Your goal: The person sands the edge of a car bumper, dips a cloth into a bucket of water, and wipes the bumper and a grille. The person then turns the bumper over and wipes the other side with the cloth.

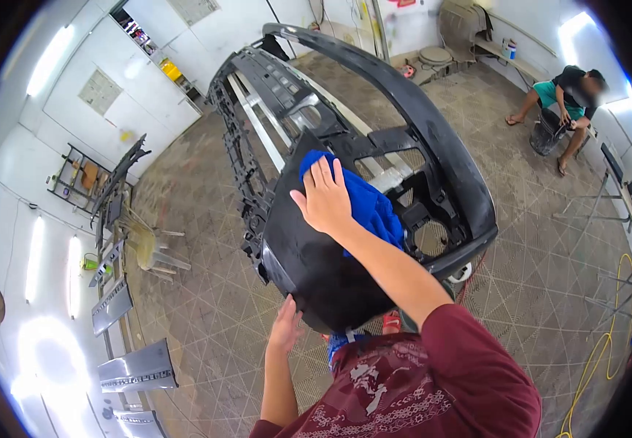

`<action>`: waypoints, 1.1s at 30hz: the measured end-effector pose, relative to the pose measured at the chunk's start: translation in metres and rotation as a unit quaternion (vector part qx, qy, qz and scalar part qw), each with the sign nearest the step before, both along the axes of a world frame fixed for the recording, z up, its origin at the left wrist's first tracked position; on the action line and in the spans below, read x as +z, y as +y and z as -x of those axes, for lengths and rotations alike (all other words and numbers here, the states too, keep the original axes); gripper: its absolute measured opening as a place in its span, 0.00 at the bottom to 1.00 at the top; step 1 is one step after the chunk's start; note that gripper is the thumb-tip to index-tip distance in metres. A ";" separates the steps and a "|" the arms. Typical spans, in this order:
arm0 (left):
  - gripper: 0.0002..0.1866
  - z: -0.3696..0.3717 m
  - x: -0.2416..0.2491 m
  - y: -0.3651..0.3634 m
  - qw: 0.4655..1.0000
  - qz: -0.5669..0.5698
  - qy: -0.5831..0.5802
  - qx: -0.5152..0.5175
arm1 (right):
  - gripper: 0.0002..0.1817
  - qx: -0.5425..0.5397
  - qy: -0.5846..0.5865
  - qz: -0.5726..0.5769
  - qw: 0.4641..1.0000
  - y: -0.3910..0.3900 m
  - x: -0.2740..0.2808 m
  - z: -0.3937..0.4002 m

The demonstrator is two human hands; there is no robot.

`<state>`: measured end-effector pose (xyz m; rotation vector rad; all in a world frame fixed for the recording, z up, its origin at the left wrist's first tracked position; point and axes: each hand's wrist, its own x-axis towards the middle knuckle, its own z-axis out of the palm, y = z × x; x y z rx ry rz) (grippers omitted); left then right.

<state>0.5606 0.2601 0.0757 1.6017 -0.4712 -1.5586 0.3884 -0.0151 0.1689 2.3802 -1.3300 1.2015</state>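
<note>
Black curved plastic car bumper (305, 255) fills the centre of the head view; the right grip (325, 197), flattened, presses a crumpled blue cloth (378, 219) against it; the left grip (285, 328), loosely open and unladen, is at its edge; around stand a cream plastic chair (147, 248), a black bucket (547, 134) and a seated person (570, 91).

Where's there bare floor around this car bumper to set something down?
Bare floor lies between the car bumper and the plastic chair, and again between the bumper and the dark bucket. The bumper's near end is crowded: the right hand lies on a blue cloth there, and the left hand is by its edge.
</note>
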 end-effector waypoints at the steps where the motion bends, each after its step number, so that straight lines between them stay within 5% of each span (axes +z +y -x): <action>1: 0.45 0.002 -0.001 0.001 1.000 0.001 0.007 0.005 | 0.30 -0.040 -0.033 -0.001 0.999 -0.010 0.010 -0.007; 4: 0.45 0.005 0.002 0.002 1.000 -0.008 -0.002 0.015 | 0.28 -0.047 -0.032 -0.092 0.994 0.057 -0.003 -0.006; 8: 0.42 -0.011 -0.009 0.011 0.998 0.012 0.049 0.039 | 0.30 0.129 0.064 -0.203 0.969 0.165 -0.076 0.046; 12: 0.38 -0.021 -0.014 0.016 0.996 0.044 0.059 0.048 | 0.29 0.022 0.143 -0.101 0.984 0.106 -0.052 0.047; 18: 0.31 -0.046 -0.025 0.026 0.985 0.079 0.088 0.127 | 0.28 -0.051 0.060 0.009 0.997 -0.047 0.041 -0.031; 22: 0.27 -0.082 -0.056 0.027 0.972 0.080 0.141 0.168 | 0.28 -0.125 0.144 -0.032 0.981 0.018 0.026 -0.087; 24: 0.23 -0.100 -0.078 0.026 0.966 0.071 0.166 0.184 | 0.31 -0.013 0.251 -0.150 0.956 0.098 -0.014 -0.119; 26: 0.20 -0.122 -0.067 0.011 0.967 0.002 0.142 0.213 | 0.30 0.198 0.255 -0.138 0.937 0.159 -0.089 -0.131; 29: 0.19 -0.153 -0.103 0.008 0.964 0.029 0.152 0.217 | 0.26 0.292 0.333 -0.094 0.892 0.150 -0.110 -0.128; 31: 0.19 -0.183 -0.093 0.007 0.962 0.038 0.151 0.225 | 0.21 0.287 0.301 -0.059 0.908 0.097 -0.049 -0.121; 33: 0.19 -0.210 -0.100 0.013 0.958 0.032 0.165 0.233 | 0.23 0.131 0.322 -0.111 0.931 0.029 0.029 -0.133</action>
